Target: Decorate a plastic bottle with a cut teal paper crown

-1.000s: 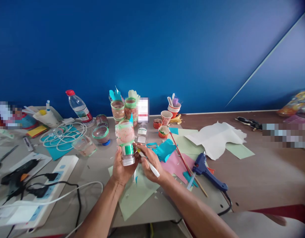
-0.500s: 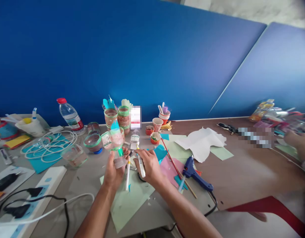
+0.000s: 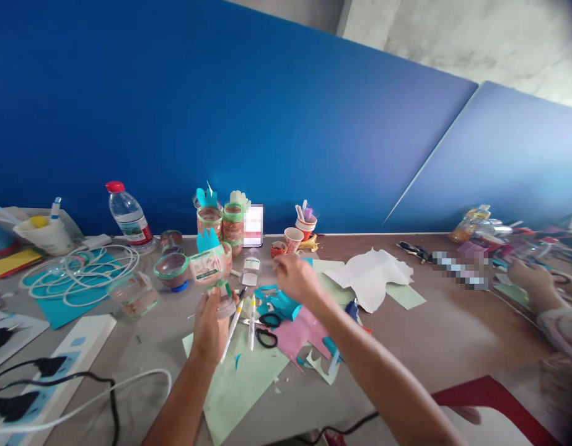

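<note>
My left hand [image 3: 208,325] is closed around the lower part of a cup craft [image 3: 206,267] made of clear plastic, which has a printed label, green bands and a clear base. Blue paper petals show just above it. My right hand [image 3: 297,282] reaches over the table beyond the blue paper scraps [image 3: 277,301], fingers drawn together. Whatever is between those fingertips, if anything, is hidden. Between my hands, a yellow-banded white marker [image 3: 251,325] lies on the table beside another white marker [image 3: 232,328] and black-handled scissors [image 3: 267,328].
Decorated cups [image 3: 233,226] and a phone [image 3: 253,224] stand near the blue partition. Stacked paper cups [image 3: 305,228] are right of them. A power strip [image 3: 76,353] and coiled white cable [image 3: 88,279] lie left. A co-worker's hand [image 3: 532,280] is far right.
The marker that was in my right hand now lies on the table. My right hand has moved up and forward. My left hand still holds the cup craft, and the view has shifted slightly.
</note>
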`<act>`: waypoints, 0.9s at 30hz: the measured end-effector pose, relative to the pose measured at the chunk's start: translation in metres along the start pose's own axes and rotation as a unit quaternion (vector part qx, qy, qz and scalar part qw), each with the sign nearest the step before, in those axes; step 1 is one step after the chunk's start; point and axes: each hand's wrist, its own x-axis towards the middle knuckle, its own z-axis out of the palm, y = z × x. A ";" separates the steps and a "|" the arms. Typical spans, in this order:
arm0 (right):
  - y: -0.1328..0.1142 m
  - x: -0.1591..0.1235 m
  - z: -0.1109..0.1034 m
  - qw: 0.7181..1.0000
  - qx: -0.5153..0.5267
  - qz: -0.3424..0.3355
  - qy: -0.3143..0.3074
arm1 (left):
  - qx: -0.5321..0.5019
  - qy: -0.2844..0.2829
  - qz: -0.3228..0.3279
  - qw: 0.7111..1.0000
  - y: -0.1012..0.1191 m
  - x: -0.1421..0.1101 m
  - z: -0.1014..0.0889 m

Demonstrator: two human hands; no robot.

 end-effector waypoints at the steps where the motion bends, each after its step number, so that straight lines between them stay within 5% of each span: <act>1: 0.013 0.018 -0.009 0.999 -0.017 0.020 0.035 | 0.019 0.013 0.014 1.000 0.000 -0.002 0.002; 5: 0.058 0.093 -0.037 0.977 -0.115 0.118 0.137 | 0.084 0.017 0.024 0.996 0.002 -0.006 0.006; 12: 0.088 0.179 -0.027 0.953 -0.225 0.192 0.058 | 0.161 0.050 0.060 0.984 0.001 -0.002 -0.005; 19: 0.094 0.214 -0.006 0.939 -0.240 0.242 -0.035 | 0.208 0.027 0.079 0.975 0.001 -0.003 -0.010; 27: 0.105 0.227 -0.001 0.931 -0.203 0.301 -0.044 | 0.188 0.032 0.073 0.979 0.000 -0.004 -0.008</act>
